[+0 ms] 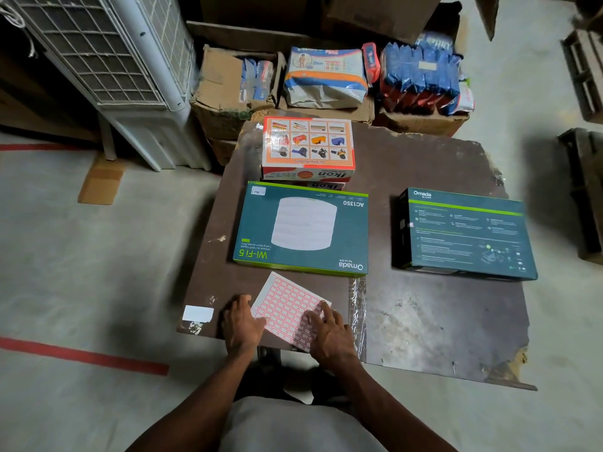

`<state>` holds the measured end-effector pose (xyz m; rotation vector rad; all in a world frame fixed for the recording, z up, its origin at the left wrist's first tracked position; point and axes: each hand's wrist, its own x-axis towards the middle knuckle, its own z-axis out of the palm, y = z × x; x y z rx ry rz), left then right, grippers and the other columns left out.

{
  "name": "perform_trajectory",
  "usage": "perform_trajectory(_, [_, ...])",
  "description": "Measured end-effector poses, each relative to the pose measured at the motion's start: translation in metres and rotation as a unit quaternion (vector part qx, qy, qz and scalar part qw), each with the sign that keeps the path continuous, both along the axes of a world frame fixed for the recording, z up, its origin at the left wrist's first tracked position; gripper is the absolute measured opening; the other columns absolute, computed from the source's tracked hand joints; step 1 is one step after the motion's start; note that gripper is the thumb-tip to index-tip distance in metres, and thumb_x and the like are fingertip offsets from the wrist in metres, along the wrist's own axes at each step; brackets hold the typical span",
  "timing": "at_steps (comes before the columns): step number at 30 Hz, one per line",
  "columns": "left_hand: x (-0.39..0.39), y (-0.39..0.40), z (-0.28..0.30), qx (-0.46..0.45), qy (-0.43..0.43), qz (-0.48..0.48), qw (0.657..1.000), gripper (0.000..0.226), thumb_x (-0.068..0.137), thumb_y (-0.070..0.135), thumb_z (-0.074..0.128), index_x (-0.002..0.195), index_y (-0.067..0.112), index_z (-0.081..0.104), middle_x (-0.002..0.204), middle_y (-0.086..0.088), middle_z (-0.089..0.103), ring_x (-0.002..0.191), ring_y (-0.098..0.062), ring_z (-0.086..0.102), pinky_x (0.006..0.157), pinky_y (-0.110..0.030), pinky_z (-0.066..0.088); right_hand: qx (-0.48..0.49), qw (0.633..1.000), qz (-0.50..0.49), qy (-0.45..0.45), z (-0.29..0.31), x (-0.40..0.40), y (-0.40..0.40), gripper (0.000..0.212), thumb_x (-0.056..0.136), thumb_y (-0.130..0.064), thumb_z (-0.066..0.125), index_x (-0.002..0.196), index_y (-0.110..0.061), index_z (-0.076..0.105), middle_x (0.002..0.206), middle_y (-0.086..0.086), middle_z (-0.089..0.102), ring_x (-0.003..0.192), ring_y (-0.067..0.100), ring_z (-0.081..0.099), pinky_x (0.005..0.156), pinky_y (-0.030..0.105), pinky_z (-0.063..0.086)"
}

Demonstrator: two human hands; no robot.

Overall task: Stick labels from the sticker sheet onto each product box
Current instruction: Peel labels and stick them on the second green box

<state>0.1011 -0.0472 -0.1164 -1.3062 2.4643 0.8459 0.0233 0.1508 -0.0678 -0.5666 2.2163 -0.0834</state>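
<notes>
- The sticker sheet (288,309) lies flat on the board (424,321), at its near edge, between and under both hands, turned at a slant.
- The left hand (242,324) rests on the sheet's left edge, fingers fairly straight and spread; it looks like it is pinning the sheet so it won't slide.
- The right hand (329,334) lies over the sheet's near right corner, fingers extended on the labels; probably feeling for a label edge to lift. Whether a label is already pinched I cannot tell.
- Just beyond the hands sits a teal box (303,230), face up; a small white label (257,191) already shows at its far left corner.
- Farther beyond, an orange and white box (308,148) sits on top of another like it.
- Well off to the right of the hands is a second teal box (463,234), back side up; I see no label on it, so it likely waits its turn.
- A white scrap (198,313) lies just left of the left hand.
- The board is dark, worn and chipped along its edges, standing over a grey concrete floor (81,288) with red tape lines (85,355).
- Cardboard cartons of packets (326,76) crowd the far side; a white air cooler (124,60) stands far left.
</notes>
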Motion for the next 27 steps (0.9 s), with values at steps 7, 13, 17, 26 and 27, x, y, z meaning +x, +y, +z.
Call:
perform_trajectory(7, [0.008,0.014,0.002,-0.042,-0.023,-0.023,0.999,0.046,0.071,0.025,0.086,0.112,0.028,0.065,0.113,-0.002,0.07,0.108,-0.031,0.059,0.09,-0.043,0.045,0.005,1.0,0.001,-0.011,-0.003,0.0,0.009,0.076,0.097,-0.04,0.058,0.161,-0.034,0.018,0.173,0.004,0.0,0.157,0.033,0.009,0.125,0.058,0.017])
perform_trajectory(13, [0.007,0.012,0.003,-0.054,-0.018,-0.032,0.998,0.036,0.071,0.023,0.084,0.103,0.029,0.069,0.116,-0.004,0.059,0.111,-0.031,0.052,0.089,-0.043,0.044,-0.001,1.0,0.003,-0.014,-0.004,0.0,0.012,0.074,0.098,-0.044,0.056,0.16,-0.035,0.018,0.173,0.003,0.001,0.156,0.033,0.011,0.125,0.058,0.015])
perform_trajectory(17, [0.005,0.016,0.007,-0.043,0.005,-0.037,0.998,0.013,0.077,0.018,0.079,0.081,0.027,0.07,0.105,-0.004,0.06,0.103,-0.031,0.055,0.084,-0.04,0.044,-0.01,1.0,0.004,-0.013,-0.004,-0.001,0.013,0.073,0.098,-0.044,0.057,0.16,-0.035,0.019,0.173,0.003,0.001,0.156,0.033,0.012,0.125,0.058,0.015])
perform_trajectory(26, [0.005,0.03,-0.002,0.056,0.108,0.1,0.988,0.068,0.062,-0.005,0.088,0.123,0.007,0.062,0.122,-0.018,0.055,0.109,-0.032,0.058,0.095,-0.041,0.05,-0.021,1.0,0.0,-0.016,-0.005,-0.002,0.016,0.071,0.097,-0.039,0.058,0.158,-0.031,0.023,0.172,0.005,0.004,0.154,0.033,0.017,0.125,0.056,0.02])
perform_trajectory(27, [0.004,0.031,-0.002,0.061,0.119,0.127,0.983,0.065,0.064,-0.011,0.084,0.123,0.006,0.062,0.117,-0.019,0.059,0.105,-0.033,0.061,0.091,-0.038,0.052,-0.025,1.0,-0.004,-0.017,-0.005,-0.003,0.016,0.071,0.096,-0.039,0.058,0.158,-0.031,0.024,0.172,0.005,0.005,0.154,0.033,0.018,0.125,0.056,0.021])
